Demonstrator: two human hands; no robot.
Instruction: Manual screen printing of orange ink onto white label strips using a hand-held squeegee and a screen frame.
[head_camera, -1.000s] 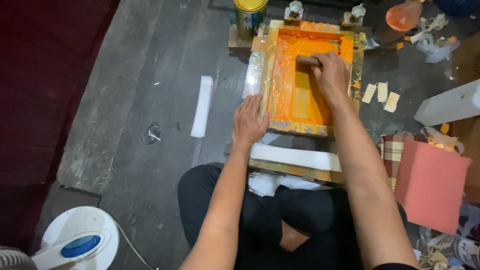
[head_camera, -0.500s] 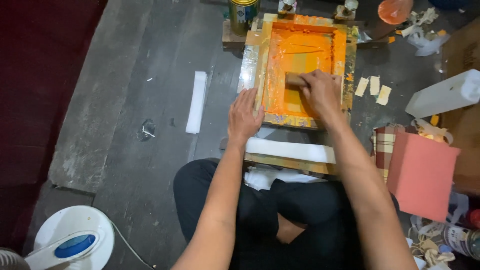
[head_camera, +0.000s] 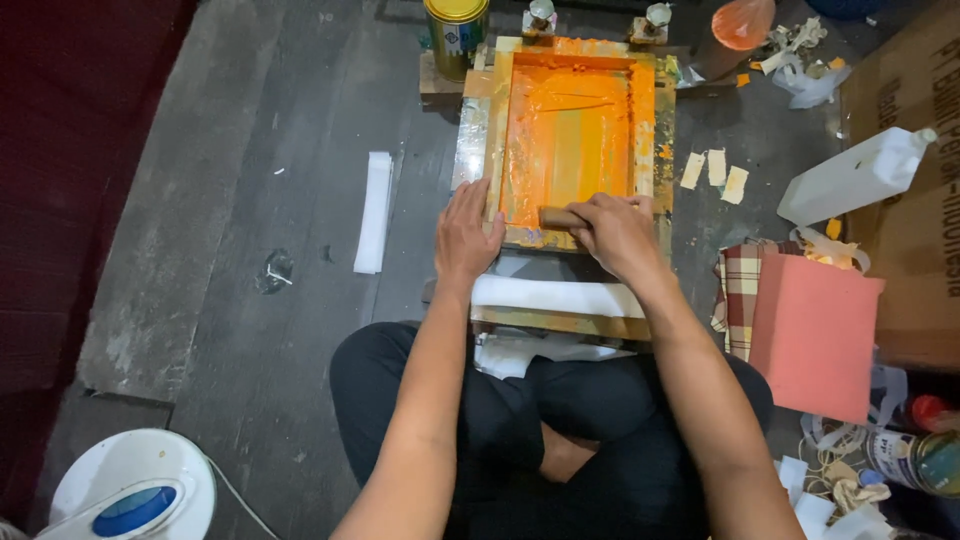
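So the screen-printing frame is sitting in the upper middle of the shot, flat on the dark floor, its mesh smeared all over with orange ink. Room's looking tight on the right: a white plastic jug, a pink paper bag and a checked cloth are crowding that side, and small paper scraps are lying just beside the frame's right edge. A gold-lidded can is standing right at its upper left corner. The left side is way more open, with only a folded white strip lying well apart from the frame.

The left hand is pressing flat on the frame's lower left edge, fingers together and stretched out along the wood. The right hand is wrapped tight around a wooden squeegee, which is lying across the near end of the mesh, poking out leftward past the knuckles. A white wrapped bar is lying just below both wrists.
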